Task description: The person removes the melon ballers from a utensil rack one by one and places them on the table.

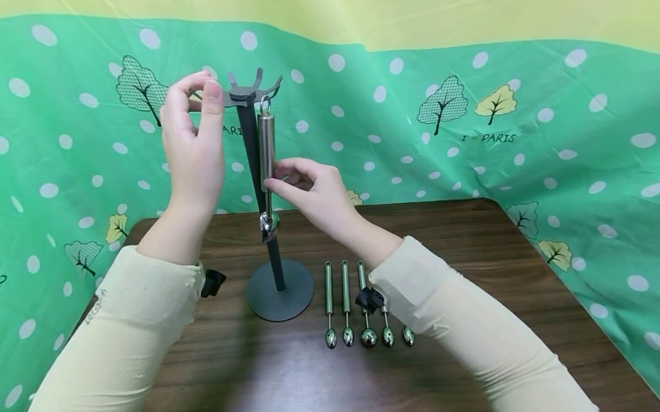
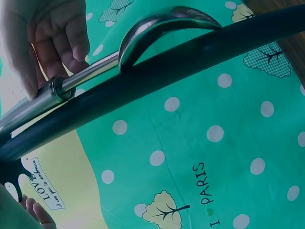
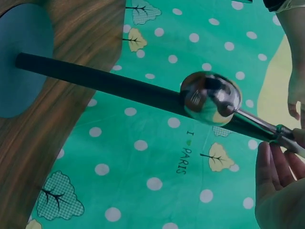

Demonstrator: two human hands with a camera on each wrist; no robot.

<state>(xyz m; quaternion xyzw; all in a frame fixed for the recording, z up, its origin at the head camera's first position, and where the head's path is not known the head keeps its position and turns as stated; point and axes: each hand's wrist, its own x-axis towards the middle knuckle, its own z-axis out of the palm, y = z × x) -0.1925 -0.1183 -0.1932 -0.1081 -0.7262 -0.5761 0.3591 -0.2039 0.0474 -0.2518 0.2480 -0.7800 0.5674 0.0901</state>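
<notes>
A black metal stand (image 1: 277,263) with hooked arms around its top rises from the table. From one hook hangs a shiny steel melon baller (image 1: 268,147) by its ring, handle up and round bowl down beside the post. My right hand (image 1: 321,194) pinches the lower handle between thumb and fingers; the right wrist view shows the rounded bowl (image 3: 211,98) in front of the post. Up at the top left of the stand, my left hand (image 1: 194,138) pinches a hook arm with thumb and curled fingers. The exact contact is partly hidden.
Several more steel melon ballers (image 1: 346,291) lie in a row on the dark wooden table (image 1: 293,379), right of the stand's round base. My right sleeve and wrist camera cover part of that row. A green polka-dot cloth (image 1: 528,179) hangs behind the table.
</notes>
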